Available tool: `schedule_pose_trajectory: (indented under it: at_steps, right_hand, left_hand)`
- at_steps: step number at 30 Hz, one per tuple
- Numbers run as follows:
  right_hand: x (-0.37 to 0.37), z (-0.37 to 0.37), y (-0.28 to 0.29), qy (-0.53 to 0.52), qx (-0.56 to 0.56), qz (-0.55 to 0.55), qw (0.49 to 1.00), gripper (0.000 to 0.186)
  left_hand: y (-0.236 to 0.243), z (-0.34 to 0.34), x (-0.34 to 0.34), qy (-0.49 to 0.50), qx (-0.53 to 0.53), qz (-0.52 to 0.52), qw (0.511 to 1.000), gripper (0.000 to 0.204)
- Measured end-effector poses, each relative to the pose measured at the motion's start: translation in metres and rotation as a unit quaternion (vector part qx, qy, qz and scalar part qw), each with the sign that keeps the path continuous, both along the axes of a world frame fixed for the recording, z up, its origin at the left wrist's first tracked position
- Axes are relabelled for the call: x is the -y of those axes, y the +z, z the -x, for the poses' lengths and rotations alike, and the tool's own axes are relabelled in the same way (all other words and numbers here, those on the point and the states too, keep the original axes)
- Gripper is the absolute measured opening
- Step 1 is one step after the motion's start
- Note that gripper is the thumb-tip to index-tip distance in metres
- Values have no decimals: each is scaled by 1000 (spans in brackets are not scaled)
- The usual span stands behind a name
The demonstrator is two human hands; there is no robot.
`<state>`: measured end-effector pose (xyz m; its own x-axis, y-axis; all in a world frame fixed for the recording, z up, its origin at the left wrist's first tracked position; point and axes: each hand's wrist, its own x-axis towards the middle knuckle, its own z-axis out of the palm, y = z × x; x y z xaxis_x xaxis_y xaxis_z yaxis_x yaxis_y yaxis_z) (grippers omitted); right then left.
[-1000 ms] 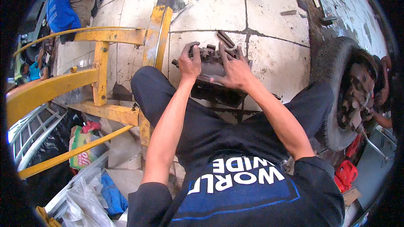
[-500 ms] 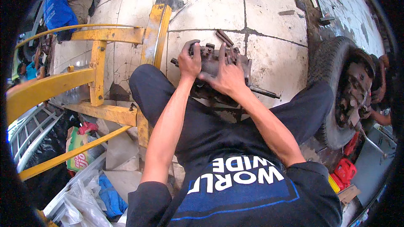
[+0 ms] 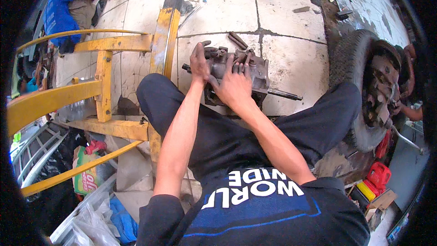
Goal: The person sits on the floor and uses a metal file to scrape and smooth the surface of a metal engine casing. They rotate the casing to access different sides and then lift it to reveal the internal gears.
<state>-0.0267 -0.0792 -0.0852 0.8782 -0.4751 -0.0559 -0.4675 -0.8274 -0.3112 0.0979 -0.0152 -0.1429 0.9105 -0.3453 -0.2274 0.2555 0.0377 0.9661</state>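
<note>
Grimy dark metal housing [image 3: 260, 73], shafts [image 3: 286, 94] jutting from both ends, on pale tiles [image 3: 298, 61]

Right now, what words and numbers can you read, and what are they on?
Black shirt: big white letters on a blue panel; I won't copy them out.
Green pack: bold letters; I won't copy those either.
Blue shirt: pale letters, too small to read.
Metal part: none I can see.

Fisheye view from the person's head — downward, shirt [image 3: 255, 209] near, floor [image 3: 218, 11] beyond.
</note>
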Motion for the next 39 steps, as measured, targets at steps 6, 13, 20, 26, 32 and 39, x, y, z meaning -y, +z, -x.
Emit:
schedule_pose_trajectory:
  at_steps: [6,13,20,26,32,39]
  right_hand:
    - [59,63,-7,144,51,-38,988,54]
    - [111,64,26,-156,84,-404,898,29]
    - [162,71,9,-294,294,-454,788,40]
    - [163,66,-8,-334,292,-459,770,44]
    - [156,62,1,-348,331,-394,784,50]
    - [131,36,-24,-264,283,-452,804,52]
  left_hand:
    - [4,1,2,-1,87,-80,993,47]
    - [27,13,2,38,285,-222,932,28]
    - [69,33,6,-164,499,-361,770,27]
    - [58,54,28,-281,538,-458,650,54]
    - [53,34,16,-109,484,-472,729,45]
    - [19,26,13,21,335,-359,871,40]
